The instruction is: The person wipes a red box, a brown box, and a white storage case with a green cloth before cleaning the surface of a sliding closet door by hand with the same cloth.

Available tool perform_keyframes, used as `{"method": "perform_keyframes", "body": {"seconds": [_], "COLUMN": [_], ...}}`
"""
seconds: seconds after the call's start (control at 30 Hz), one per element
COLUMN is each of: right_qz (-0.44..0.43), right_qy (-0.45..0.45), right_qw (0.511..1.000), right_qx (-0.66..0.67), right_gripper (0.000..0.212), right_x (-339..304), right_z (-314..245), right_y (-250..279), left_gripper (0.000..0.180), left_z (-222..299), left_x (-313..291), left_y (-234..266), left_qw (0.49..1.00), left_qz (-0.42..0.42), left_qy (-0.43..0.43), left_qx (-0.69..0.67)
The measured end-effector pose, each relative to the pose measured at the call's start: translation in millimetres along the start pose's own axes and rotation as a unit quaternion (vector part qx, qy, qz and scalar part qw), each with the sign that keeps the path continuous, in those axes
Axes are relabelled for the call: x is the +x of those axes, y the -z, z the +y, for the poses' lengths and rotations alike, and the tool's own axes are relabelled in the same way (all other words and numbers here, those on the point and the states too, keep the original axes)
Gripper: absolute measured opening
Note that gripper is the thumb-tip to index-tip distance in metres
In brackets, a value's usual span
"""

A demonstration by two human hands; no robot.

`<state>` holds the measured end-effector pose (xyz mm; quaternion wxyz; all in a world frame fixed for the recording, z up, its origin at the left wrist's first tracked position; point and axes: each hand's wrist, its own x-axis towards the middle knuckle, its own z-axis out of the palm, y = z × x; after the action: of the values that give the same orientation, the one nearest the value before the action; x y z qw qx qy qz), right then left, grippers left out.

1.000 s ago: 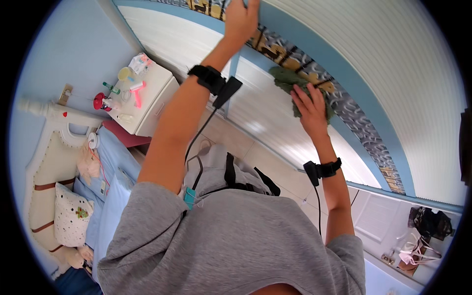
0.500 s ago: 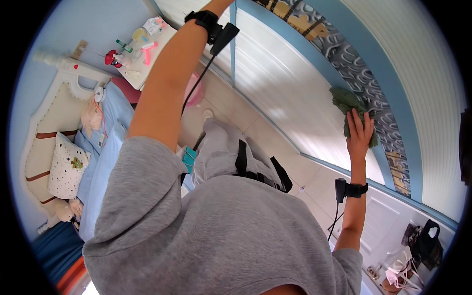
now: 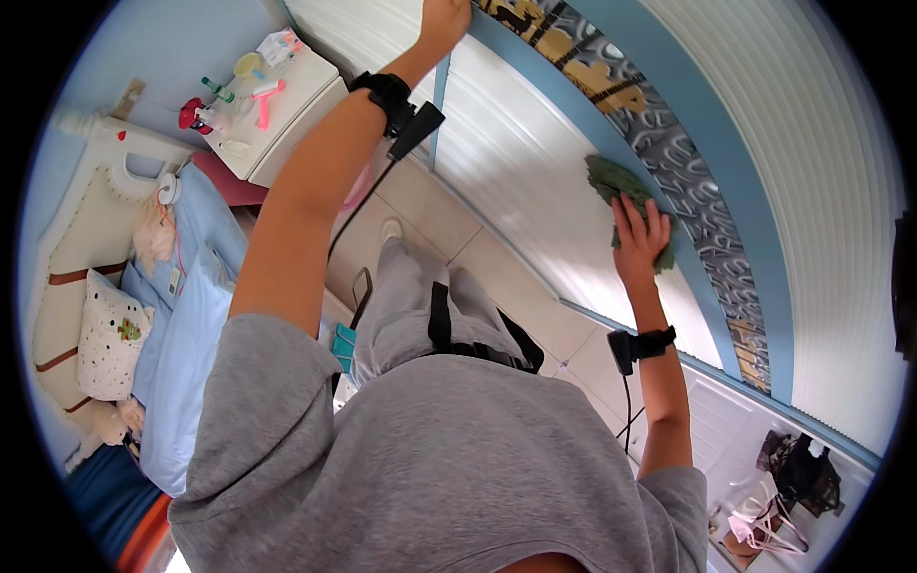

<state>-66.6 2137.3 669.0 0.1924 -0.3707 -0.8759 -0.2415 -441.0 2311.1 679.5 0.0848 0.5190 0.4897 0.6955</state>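
A dark green cloth (image 3: 619, 183) lies crumpled against the white panel of a wardrobe door (image 3: 544, 143), beside its blue frame strip. My right hand (image 3: 638, 237) presses it there, fingers laid over the cloth and slightly bent. Up at the top edge of the picture, my left hand (image 3: 446, 24) is at the blue door frame, near the patterned strip (image 3: 659, 129). Its fingers are partly cut off by the picture edge, so their grip is hidden. Black bands with small devices and cables sit on both wrists.
To the left stand a white desk (image 3: 301, 86) with bottles and a pink hair dryer (image 3: 265, 100), and a bed with blue bedding (image 3: 186, 382). Bags (image 3: 802, 477) hang at the lower right. Pale floor tiles (image 3: 430, 215) show below.
My right hand and the cloth have shifted left, from the patterned strip onto the white panel and blue frame edge. My left hand has come into view at the top.
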Motion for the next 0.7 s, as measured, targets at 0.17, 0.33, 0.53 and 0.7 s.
{"method": "perform_keyframes", "body": {"seconds": [0.17, 0.33, 0.53, 0.7], "right_qz": [0.002, 0.019, 0.038, 0.009], "right_qy": [0.037, 0.055, 0.092, 0.136], "right_qw": [0.999, 0.996, 0.985, 0.984], "right_qx": [0.015, 0.067, 0.143, 0.118], "right_gripper": [0.030, 0.028, 0.026, 0.026], "right_x": [63.6, 139.4, 191.0, 183.1], "right_z": [-39.0, -88.4, -124.6, -116.0], "right_y": [-45.7, -108.2, -159.7, -146.3], "left_gripper": [0.045, 0.043, 0.045, 0.044], "left_z": [15.3, 23.7, 17.0, -7.0], "left_x": [-7.3, -8.5, -32.0, -54.3], "left_y": [0.7, 2.6, 12.2, 20.9], "left_qw": [0.993, 0.992, 0.970, 0.956], "left_qz": [-0.058, -0.085, -0.146, -0.171], "left_qy": [0.105, 0.096, 0.184, 0.228], "left_qx": [-0.024, 0.002, -0.065, -0.069]}}
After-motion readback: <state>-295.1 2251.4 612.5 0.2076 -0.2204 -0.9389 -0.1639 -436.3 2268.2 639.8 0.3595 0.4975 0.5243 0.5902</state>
